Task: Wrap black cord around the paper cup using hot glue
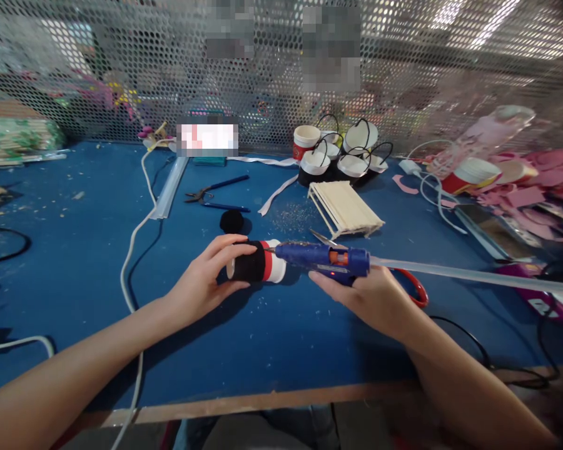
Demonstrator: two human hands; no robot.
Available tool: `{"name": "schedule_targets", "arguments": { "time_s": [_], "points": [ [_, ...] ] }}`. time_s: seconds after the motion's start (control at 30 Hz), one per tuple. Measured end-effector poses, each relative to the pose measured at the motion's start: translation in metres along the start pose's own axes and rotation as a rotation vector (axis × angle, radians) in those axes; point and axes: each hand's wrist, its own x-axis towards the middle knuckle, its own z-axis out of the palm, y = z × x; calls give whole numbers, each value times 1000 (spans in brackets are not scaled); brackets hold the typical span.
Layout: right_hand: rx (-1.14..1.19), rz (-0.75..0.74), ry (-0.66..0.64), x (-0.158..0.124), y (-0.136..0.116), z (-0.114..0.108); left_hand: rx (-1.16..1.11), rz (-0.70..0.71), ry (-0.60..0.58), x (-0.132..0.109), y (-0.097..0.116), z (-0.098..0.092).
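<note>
My left hand is closed round a small paper cup lying on its side, wrapped in black with a red band and a white end showing. In my right hand is a blue hot glue gun, its nozzle at the cup's black-and-red edge. A long translucent glue stick sticks out of the gun's back. Just beyond the cup sits a round black piece. Scissors with red handles lie partly hidden behind the gun and my right hand.
Beyond my hands are pliers, a bundle of glue sticks, a small wooden-stick rack and several cups with black handles. Pink pieces and a phone lie right. A white cable crosses the left.
</note>
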Motion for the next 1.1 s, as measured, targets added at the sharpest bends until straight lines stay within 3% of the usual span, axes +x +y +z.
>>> {"name": "schedule_targets", "arguments": {
  "time_s": [0.23, 0.6, 0.73, 1.1],
  "points": [
    [-85, -23, 94, -2, -13, -1, -163, -108, 25, 0, -1, 1],
    [33, 6, -38, -4, -21, -9, -411, -349, 16, 2, 2, 2],
    [-24, 14, -26, -4, -17, -7, -400, -300, 12, 1, 2, 3],
    [-150, -149, -7, -11, -11, -8, -206, -126, 16, 0, 2, 1]
  ]
}}
